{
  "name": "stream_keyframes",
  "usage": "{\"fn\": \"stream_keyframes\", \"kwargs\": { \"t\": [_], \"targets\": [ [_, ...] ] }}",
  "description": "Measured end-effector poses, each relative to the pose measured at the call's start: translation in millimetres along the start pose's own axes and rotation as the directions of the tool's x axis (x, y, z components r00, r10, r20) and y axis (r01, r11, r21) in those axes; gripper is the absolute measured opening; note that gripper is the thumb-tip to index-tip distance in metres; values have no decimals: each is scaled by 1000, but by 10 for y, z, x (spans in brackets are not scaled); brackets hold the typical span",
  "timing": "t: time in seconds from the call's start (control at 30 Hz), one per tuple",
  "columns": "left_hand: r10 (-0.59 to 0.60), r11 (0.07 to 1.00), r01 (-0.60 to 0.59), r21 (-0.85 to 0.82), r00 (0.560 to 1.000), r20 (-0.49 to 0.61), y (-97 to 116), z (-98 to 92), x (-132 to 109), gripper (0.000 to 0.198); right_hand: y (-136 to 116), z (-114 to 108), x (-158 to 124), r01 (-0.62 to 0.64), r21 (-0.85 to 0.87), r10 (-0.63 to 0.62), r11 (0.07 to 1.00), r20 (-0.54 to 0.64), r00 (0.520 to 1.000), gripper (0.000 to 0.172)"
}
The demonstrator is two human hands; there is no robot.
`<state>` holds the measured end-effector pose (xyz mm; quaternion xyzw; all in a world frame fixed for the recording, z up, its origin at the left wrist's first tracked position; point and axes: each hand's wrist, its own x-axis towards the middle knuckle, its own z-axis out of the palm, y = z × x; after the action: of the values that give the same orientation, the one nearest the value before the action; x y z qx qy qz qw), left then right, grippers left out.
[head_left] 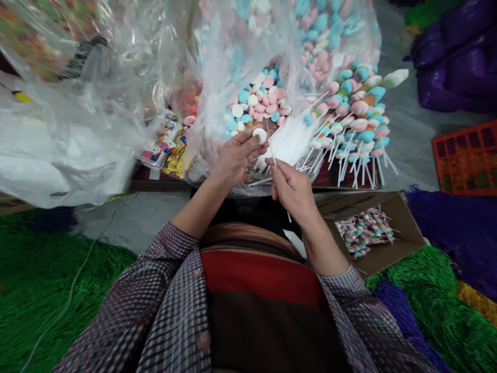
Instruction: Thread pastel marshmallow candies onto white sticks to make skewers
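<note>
My left hand (237,158) pinches a round white candy (260,135) between thumb and fingertips. Close to its right, my right hand (292,187) is closed on a thin white stick (274,161) whose upper end points toward the candy and whose lower end juts out below the fist. Both hands hover in front of a clear plastic bag (217,103) full of loose pink, blue and white candies (261,98). A bundle of white sticks (289,142) lies just behind my hands.
Finished candy skewers (355,119) are piled at the right of the bag. A cardboard box (404,228) at the lower right holds wrapped skewers. More plastic bags (77,124) lie left. An orange crate (466,158) stands far right, with green and purple strands on the floor.
</note>
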<state>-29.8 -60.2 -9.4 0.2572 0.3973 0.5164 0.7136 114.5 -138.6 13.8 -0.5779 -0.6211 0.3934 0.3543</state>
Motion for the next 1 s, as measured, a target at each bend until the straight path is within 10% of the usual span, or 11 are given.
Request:
{"fn": "stream_keyframes", "kwargs": {
  "t": [0.3,0.63,1.0],
  "targets": [
    [3,990,-15,140,996,86,-85,-12,16,15,-40,-21,65,59,-15,-60,998,-27,998,40],
    [283,800,-297,521,953,108,-105,-43,-109,22,-1,-68,69,-52,68,51,996,14,999,41],
    [276,874,-241,423,961,-22,-203,-101,-8,21,41,-107,-126,-94,75,87,993,91,992,41]
  ]
}}
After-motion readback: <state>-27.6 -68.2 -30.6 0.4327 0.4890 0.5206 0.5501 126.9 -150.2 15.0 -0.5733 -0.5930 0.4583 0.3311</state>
